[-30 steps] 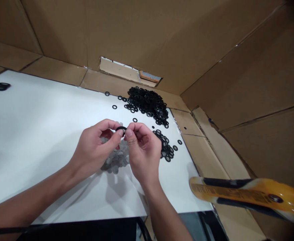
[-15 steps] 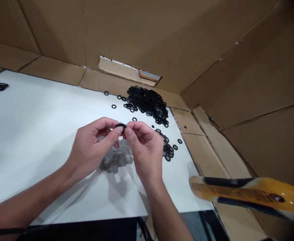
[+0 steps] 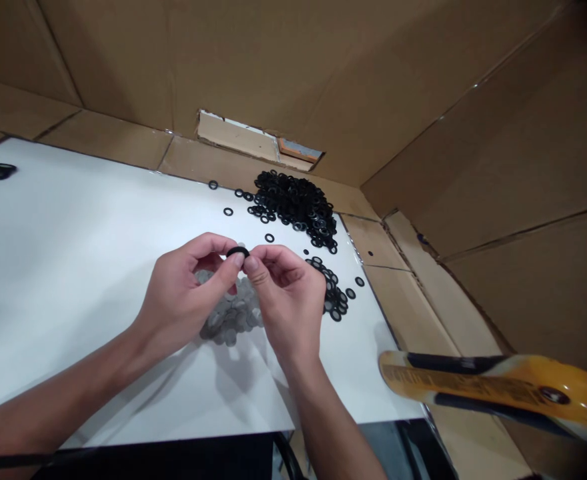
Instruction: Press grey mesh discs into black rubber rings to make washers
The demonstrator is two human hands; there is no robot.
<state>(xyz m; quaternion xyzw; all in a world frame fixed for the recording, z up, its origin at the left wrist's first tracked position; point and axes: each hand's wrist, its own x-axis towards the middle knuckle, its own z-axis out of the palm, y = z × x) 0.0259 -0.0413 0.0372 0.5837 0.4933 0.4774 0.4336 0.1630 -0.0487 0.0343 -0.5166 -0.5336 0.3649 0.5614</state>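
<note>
Between my two hands, above the white table top (image 3: 98, 220), is a black rubber ring (image 3: 237, 251). My left hand (image 3: 186, 290) pinches its left side with thumb and forefinger. On its right edge the thumb and forefinger of my right hand (image 3: 291, 293) press together. A pale grey disc (image 3: 241, 245) shows a little behind the ring; how far it sits inside is hidden by the fingers. Below my hands lies a heap of grey mesh-like discs (image 3: 231, 317), partly covered by them.
A large pile of black rings (image 3: 296, 207) lies at the back, with loose ones around it. Right of my right hand are several rings with grey centres (image 3: 336, 300). A yellow and black bottle-like object (image 3: 473, 383) juts in at right. Cardboard walls (image 3: 273, 67) surround the table.
The ring has tilted and shifted slightly left between my fingers, and my right thumb has moved left with it. Everything else looks the same.
</note>
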